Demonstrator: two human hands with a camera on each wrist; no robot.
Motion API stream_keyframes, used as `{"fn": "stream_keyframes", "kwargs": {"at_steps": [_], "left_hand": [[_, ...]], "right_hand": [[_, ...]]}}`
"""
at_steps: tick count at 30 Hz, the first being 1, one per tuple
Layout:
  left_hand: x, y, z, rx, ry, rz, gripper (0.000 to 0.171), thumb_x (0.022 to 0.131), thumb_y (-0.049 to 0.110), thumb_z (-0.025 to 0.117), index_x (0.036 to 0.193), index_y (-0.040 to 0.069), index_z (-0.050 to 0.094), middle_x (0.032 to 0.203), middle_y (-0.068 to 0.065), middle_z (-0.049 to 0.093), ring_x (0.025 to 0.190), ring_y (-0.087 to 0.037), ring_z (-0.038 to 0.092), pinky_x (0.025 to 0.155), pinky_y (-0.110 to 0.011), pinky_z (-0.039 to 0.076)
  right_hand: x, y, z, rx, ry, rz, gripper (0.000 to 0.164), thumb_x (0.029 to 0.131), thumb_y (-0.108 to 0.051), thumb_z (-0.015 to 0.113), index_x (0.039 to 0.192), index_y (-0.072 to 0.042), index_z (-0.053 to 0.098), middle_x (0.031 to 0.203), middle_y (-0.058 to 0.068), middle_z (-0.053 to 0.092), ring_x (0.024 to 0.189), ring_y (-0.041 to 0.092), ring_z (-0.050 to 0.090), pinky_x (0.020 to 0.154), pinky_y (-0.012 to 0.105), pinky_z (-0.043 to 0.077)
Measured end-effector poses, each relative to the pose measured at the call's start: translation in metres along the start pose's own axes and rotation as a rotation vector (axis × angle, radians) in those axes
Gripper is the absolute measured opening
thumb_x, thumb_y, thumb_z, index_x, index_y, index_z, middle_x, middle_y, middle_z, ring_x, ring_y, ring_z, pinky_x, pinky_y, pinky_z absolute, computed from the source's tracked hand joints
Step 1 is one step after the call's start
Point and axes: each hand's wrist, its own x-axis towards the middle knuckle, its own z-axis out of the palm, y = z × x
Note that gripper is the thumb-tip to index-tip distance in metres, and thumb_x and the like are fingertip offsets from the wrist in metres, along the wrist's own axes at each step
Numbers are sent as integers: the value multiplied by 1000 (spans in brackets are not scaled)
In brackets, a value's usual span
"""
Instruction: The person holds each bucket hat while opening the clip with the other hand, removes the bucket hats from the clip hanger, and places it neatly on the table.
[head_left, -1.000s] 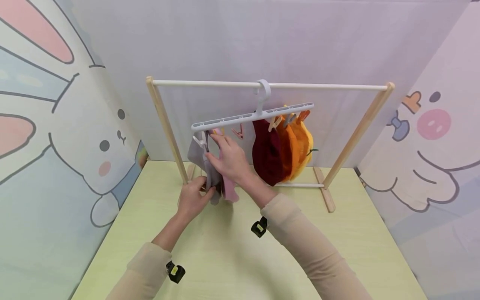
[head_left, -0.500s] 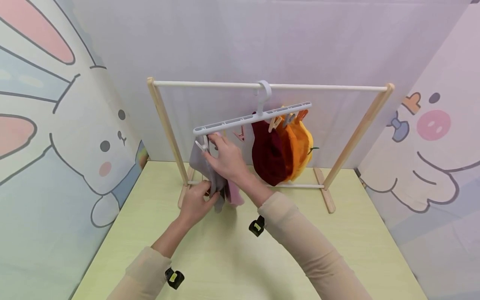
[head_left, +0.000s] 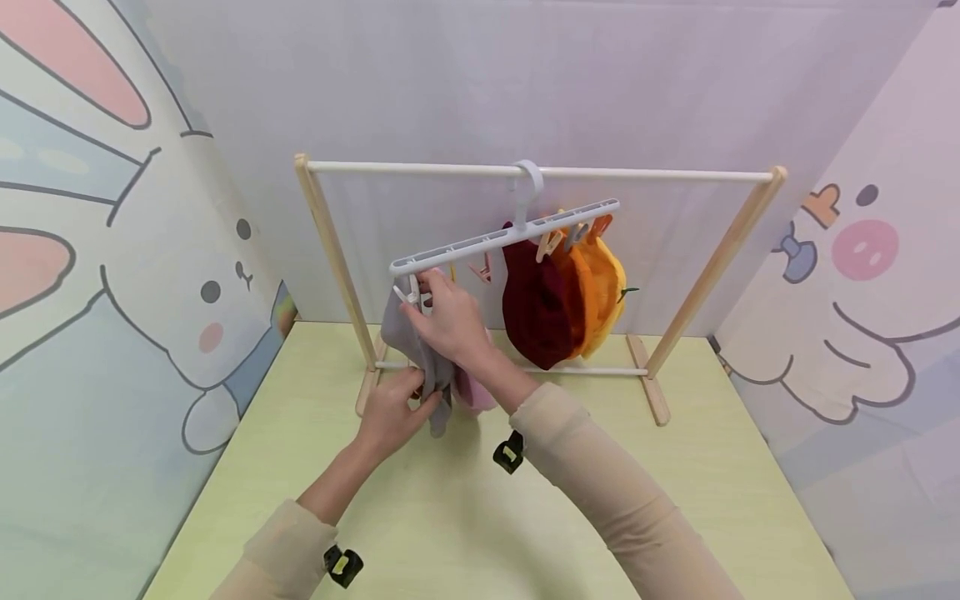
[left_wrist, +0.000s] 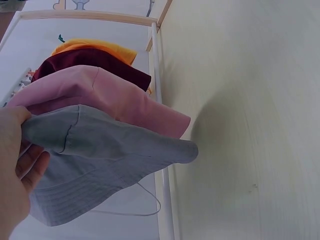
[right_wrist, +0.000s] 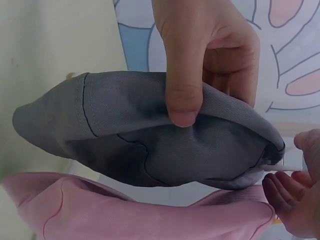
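A grey bucket hat [head_left: 426, 350] hangs by a white clothespin [head_left: 412, 290] at the left end of the white hanger [head_left: 480, 244]. My left hand [head_left: 392, 411] pinches the hat's lower part, thumb on one face and fingers curled behind, as the right wrist view shows. My right hand [head_left: 450, 325] is up at the clothespin, pinching it between thumb and fingers just under the hanger. Close behind the grey hat hangs a pink hat [left_wrist: 115, 100], mostly hidden by my right arm in the head view.
The hanger hooks over the white rail [head_left: 637, 173] of a wooden-legged rack and tilts left end down. A dark red hat [head_left: 536, 308] and orange and yellow hats [head_left: 600, 292] hang at its right. A spare pink clothespin [head_left: 483, 267] hangs mid-bar. Pale tabletop [head_left: 540, 517] lies below.
The hanger's left end has dropped a little and its right end has shifted slightly left. The grey hat and both hands have moved slightly down with it, grips kept.
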Motion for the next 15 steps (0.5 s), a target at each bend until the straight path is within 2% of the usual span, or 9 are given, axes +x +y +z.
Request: {"fn": "stream_keyframes", "kwargs": {"at_steps": [7, 15], "left_hand": [[-3, 3, 0, -41, -24, 11, 22, 72, 8, 74, 73, 12, 52, 68, 3, 52, 61, -9, 51, 54, -21, 43], [-7, 6, -1, -82, -55, 33, 21, 73, 8, 72, 73, 13, 51, 69, 4, 49, 61, -16, 52, 55, -21, 42]], "right_hand": [[-1, -1, 2, 9, 2, 32, 35, 82, -25, 67, 109, -8, 52, 98, 2, 65, 81, 11, 64, 68, 27, 51], [-1, -4, 4, 3, 13, 95, 32, 82, -28, 67, 103, -8, 53, 93, 2, 64, 79, 13, 63, 64, 25, 49]]}}
